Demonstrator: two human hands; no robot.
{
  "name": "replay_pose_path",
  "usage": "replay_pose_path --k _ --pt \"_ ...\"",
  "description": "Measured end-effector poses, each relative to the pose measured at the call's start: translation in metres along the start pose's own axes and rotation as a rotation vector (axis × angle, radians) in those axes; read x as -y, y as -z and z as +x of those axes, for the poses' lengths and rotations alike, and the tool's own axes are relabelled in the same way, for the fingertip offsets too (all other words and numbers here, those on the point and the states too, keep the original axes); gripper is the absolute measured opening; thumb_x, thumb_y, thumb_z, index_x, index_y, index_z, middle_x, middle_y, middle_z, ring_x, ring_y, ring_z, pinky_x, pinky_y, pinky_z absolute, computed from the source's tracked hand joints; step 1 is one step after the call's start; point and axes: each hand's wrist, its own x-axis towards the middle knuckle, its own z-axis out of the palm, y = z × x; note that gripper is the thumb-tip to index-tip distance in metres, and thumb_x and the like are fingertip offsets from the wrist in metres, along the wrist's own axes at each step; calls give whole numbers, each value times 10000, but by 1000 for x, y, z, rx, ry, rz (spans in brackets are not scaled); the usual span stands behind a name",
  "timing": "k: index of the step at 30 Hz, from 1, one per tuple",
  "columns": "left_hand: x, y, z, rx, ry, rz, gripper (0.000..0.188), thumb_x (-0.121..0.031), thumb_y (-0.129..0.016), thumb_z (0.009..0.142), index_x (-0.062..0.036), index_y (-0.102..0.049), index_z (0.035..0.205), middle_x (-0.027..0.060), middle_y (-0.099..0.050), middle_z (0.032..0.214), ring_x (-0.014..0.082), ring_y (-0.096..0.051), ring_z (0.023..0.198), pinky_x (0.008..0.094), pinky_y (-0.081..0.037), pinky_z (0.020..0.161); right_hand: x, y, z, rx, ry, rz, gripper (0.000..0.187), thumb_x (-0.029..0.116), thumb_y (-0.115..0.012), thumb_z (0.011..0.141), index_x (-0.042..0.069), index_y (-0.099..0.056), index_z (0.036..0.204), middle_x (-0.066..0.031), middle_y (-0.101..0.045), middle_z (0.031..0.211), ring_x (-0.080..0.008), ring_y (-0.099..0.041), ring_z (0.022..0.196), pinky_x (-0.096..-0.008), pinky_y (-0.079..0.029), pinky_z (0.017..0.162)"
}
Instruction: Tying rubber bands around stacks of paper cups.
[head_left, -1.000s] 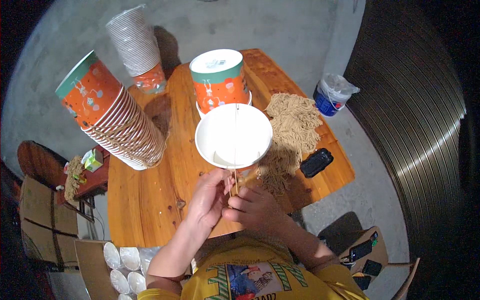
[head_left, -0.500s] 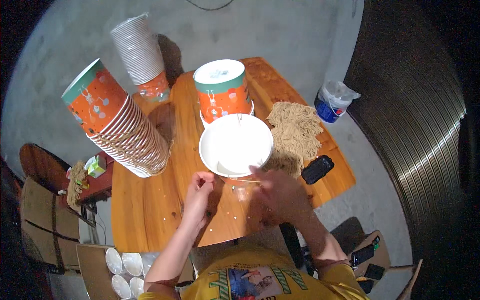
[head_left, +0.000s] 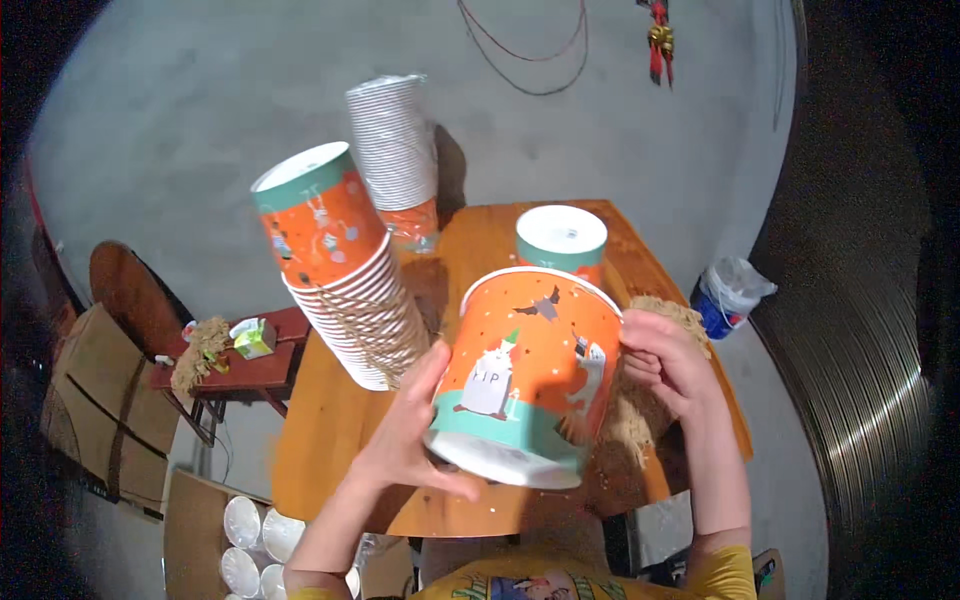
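Observation:
An orange paper bucket [head_left: 530, 370] with a green band and Halloween figures is held up over the table, tilted with its white base toward me. My left hand [head_left: 415, 430] grips its left side, thumb by the base and fingers around the wall. At the rim's right end is my right hand [head_left: 668, 362], fingers curled closed; what they pinch is hidden. Behind stands another bucket [head_left: 562, 232], upside down and partly covered. On the left leans a tall stack of nested buckets [head_left: 320, 225], with tan cord [head_left: 385, 330] draped over its white rims.
Tan cord hanks [head_left: 640, 430] lie on the wooden table [head_left: 340, 440] under my right arm. A plastic-wrapped bucket stack [head_left: 392, 145] stands at the back. A lined pail [head_left: 730, 295] is right of the table. White buckets [head_left: 240, 522] fill a carton at lower left.
The bucket has been lifted and turned: its white inside faced me before, now its printed wall and base do. My left hand moved onto its side. The view shifted upward.

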Motion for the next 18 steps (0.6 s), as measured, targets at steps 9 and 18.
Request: replay_pose_path --k 9,18 --pt "-43 38 9 -352 48 -219 873 -611 -576 702 -127 -328 1384 170 -418 1328 358 -433 1191 521 -350 975 13 -66 76 384 -168 182 124 121 -600 866 105 -501 792 102 -299 542 4 -255 407 -178 -185 353" --pt "-36 170 62 -319 -365 544 1243 -515 -840 499 15 -173 1404 244 -313 1381 358 -418 1229 465 -373 1036 48 -123 124 634 131 382 332 161 -497 931 51 -459 1242 22 -480 743 -15 -362 497 -146 -318 371"
